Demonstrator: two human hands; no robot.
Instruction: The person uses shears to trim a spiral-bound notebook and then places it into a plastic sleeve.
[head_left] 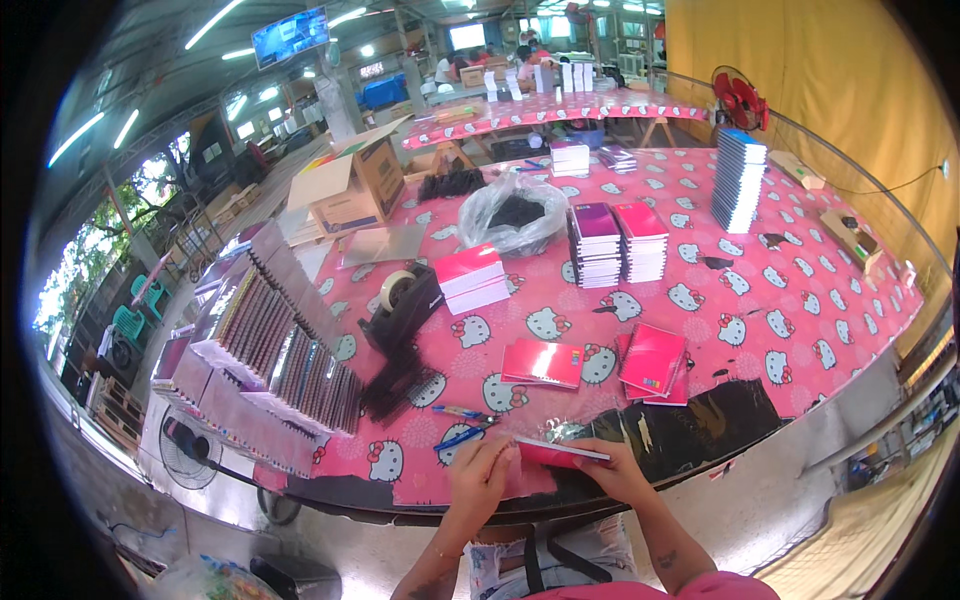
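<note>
Fingers [499, 458] of left hand [478, 474] and right hand [622, 476] clamp red notebook [550, 455] near table edge [420, 512], open cloth [790, 335] rightward.

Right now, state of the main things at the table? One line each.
Held red notebook: looks closed
Left hand: on notebook, grip unclear
Right hand: gripping notebook
Pens: lying down
Cardboard box: open, flaps up
Plastic bag: open, black items inside
Tape dispenser: roll fitted
Blue notebook stack: standing
Table cover: torn at near edge
</note>
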